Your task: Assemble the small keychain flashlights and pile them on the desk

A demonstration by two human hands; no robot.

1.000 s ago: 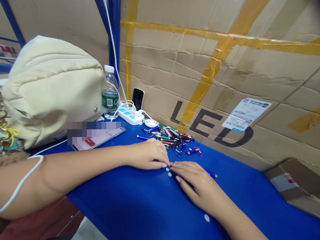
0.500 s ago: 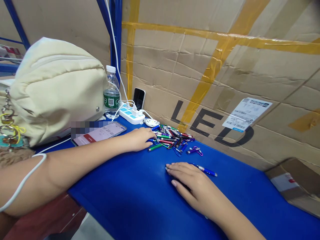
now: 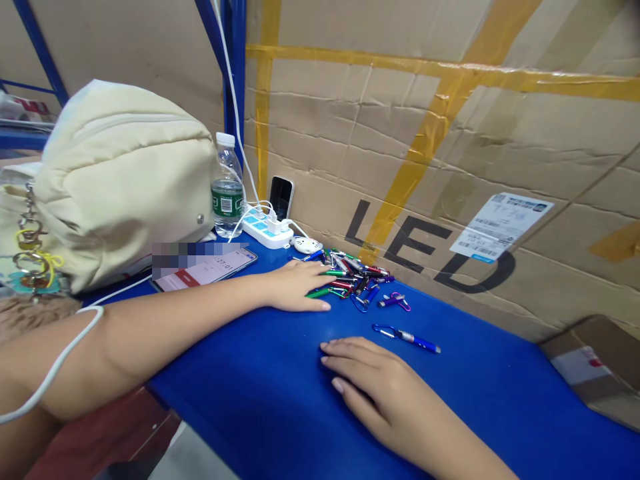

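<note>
My left hand is open, its fingers spread over the left edge of a pile of small metal keychain flashlights with carabiner clips. A green flashlight shows between the thumb and fingers. My right hand lies palm down above the blue tabletop, fingers stretched out and nothing visible in it. Just beyond it, a single blue keychain flashlight lies by itself. A purple one sits at the pile's right side.
A cream bag stands at left, beside a water bottle. A phone lies near my left forearm. Behind the pile are a white power strip with cables and a large cardboard box. A smaller box is at right.
My left hand has moved right, spreading its fingers farther over the pile. My right hand has drawn slightly left and nearer, uncovering the blue flashlight's clip.
</note>
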